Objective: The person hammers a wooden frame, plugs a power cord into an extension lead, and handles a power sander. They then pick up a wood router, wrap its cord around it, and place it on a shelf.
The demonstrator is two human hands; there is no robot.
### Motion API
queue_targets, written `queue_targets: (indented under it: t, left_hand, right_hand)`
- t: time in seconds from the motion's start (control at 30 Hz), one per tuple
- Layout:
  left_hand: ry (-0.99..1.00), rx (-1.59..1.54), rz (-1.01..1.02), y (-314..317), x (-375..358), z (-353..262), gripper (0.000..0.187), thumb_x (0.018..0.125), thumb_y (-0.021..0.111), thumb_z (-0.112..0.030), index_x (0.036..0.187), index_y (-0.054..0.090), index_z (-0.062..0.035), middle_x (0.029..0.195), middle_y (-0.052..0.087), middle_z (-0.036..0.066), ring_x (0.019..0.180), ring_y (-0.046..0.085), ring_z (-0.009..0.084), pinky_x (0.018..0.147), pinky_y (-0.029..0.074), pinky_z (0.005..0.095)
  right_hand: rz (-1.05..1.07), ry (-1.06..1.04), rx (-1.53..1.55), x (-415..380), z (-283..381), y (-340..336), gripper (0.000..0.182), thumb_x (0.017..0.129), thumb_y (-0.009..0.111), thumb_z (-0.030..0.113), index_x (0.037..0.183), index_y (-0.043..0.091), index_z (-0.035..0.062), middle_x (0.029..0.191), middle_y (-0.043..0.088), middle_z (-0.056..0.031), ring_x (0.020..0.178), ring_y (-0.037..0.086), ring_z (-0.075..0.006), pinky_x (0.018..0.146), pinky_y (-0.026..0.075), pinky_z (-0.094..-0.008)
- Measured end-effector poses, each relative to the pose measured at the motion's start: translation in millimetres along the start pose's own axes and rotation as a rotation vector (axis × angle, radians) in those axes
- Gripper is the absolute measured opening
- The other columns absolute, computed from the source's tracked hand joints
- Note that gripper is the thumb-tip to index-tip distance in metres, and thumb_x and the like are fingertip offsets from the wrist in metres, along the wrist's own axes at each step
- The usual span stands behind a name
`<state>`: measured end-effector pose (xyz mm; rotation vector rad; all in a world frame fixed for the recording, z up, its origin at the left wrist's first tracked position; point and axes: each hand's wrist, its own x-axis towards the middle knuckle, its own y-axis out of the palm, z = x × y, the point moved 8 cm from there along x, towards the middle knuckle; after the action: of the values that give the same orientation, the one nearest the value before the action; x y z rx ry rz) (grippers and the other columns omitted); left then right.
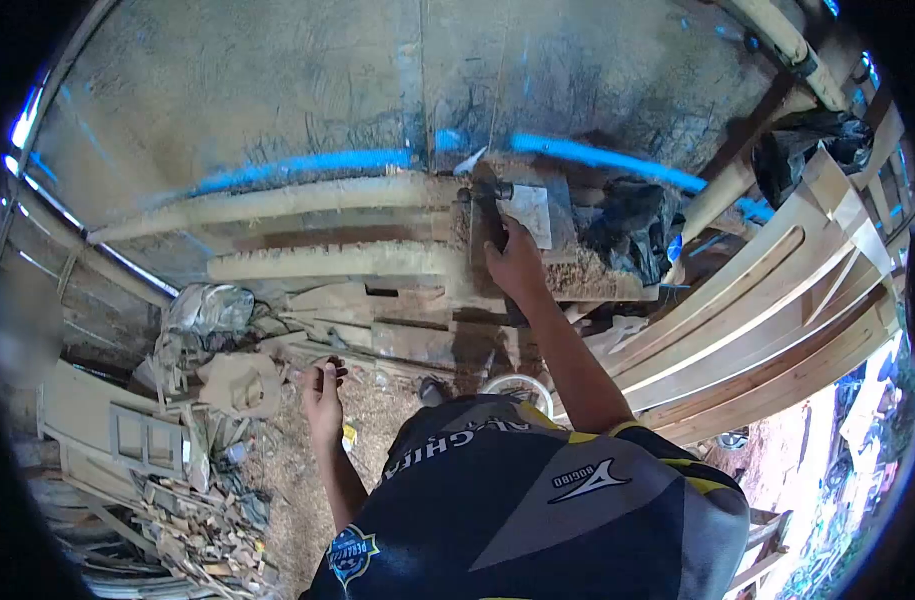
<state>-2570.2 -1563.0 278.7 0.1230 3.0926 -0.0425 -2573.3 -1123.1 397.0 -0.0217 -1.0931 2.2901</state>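
Observation:
My right hand reaches out over the cluttered workbench, its fingers wrapped round the dark handle of a hammer. The hammer's head points away from me, beside a pale sheet on the bench. Some of the grip is hidden by the back of the hand. My left hand hangs lower on the left, over the floor strewn with shavings. Its fingers are loosely curled and apart, with nothing visible in them.
Curved pale planks lean at the right. A black plastic bag lies beside the bench. Wood scraps and a small wooden frame fill the left. A white bucket stands close to my body. Long timbers run along the wall.

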Motion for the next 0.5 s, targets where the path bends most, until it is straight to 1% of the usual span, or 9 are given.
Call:
queue_targets:
  t: [0.03, 0.07, 0.13, 0.27, 0.43, 0.47, 0.5]
  left_hand:
    - [-0.02, 0.007, -0.005, -3, 10, -1, 0.026, 0.11, 0.059, -0.027, 0.119, 0.067, -0.0041, 0.109, 0.071, 0.006, 0.098, 0.069, 0.0169, 0.085, 0.054, 0.0334]
    - [-0.019, 0.045, 0.001, -5, 21, -1, 0.027, 0.11, 0.059, -0.029, 0.119, 0.067, -0.0046, 0.108, 0.071, 0.006, 0.097, 0.069, 0.0163, 0.084, 0.053, 0.033]
    - [-0.024, 0.044, 0.012, -6, 41, 6, 0.027, 0.11, 0.059, -0.029, 0.118, 0.067, -0.0047, 0.108, 0.071, 0.005, 0.097, 0.068, 0.016, 0.084, 0.053, 0.0325]
    - [-0.041, 0.007, 0.038, -5, 76, 18, 0.027, 0.109, 0.06, -0.03, 0.117, 0.068, -0.0063, 0.108, 0.072, 0.004, 0.098, 0.068, 0.0153, 0.085, 0.052, 0.0323]
    - [-0.049, 0.015, 0.063, 15, 107, 18, 0.027, 0.109, 0.06, -0.031, 0.118, 0.068, -0.0072, 0.108, 0.072, 0.004, 0.099, 0.068, 0.0153, 0.086, 0.052, 0.0323]
    - [-0.051, 0.005, 0.075, 21, 109, 16, 0.024, 0.11, 0.058, -0.027, 0.117, 0.068, -0.0059, 0.108, 0.072, 0.005, 0.099, 0.068, 0.0151, 0.085, 0.051, 0.0314]
    - [-0.052, -0.006, 0.087, 28, 113, 15, 0.021, 0.11, 0.057, -0.022, 0.116, 0.067, -0.0047, 0.108, 0.073, 0.005, 0.099, 0.068, 0.0148, 0.085, 0.051, 0.0305]
  right_hand:
    - [0.006, 0.065, -0.023, 9, -2, 5, 0.06, 0.091, 0.073, 0.018, 0.144, 0.053, -0.001, 0.123, 0.067, -0.0276, 0.113, 0.066, -0.0457, 0.096, 0.054, -0.0534]
    - [-0.006, 0.068, -0.024, 18, -1, 9, 0.06, 0.091, 0.073, 0.018, 0.144, 0.053, -0.001, 0.123, 0.067, -0.0276, 0.113, 0.066, -0.0457, 0.096, 0.054, -0.0534]
    - [-0.048, 0.154, -0.032, 33, -11, 18, 0.059, 0.091, 0.072, 0.017, 0.144, 0.052, -0.0013, 0.123, 0.066, -0.0301, 0.114, 0.065, -0.0488, 0.096, 0.054, -0.0554]
    - [-0.147, 0.144, -0.094, 52, -17, 24, 0.058, 0.09, 0.072, 0.016, 0.142, 0.053, -0.0021, 0.121, 0.066, -0.0318, 0.114, 0.064, -0.0508, 0.097, 0.054, -0.0557]
    - [-0.102, 0.154, -0.045, 54, -14, 27, 0.057, 0.089, 0.072, 0.013, 0.141, 0.053, -0.0025, 0.119, 0.065, -0.033, 0.113, 0.064, -0.0504, 0.096, 0.054, -0.0553]
    - [-0.106, 0.162, -0.05, 54, -18, 29, 0.057, 0.089, 0.072, 0.013, 0.141, 0.053, -0.0025, 0.119, 0.065, -0.033, 0.113, 0.064, -0.0504, 0.096, 0.054, -0.0553]
    - [-0.13, 0.111, -0.052, 56, -16, 30, 0.057, 0.089, 0.072, 0.013, 0.141, 0.053, -0.0021, 0.119, 0.065, -0.0334, 0.113, 0.064, -0.0505, 0.096, 0.054, -0.0552]
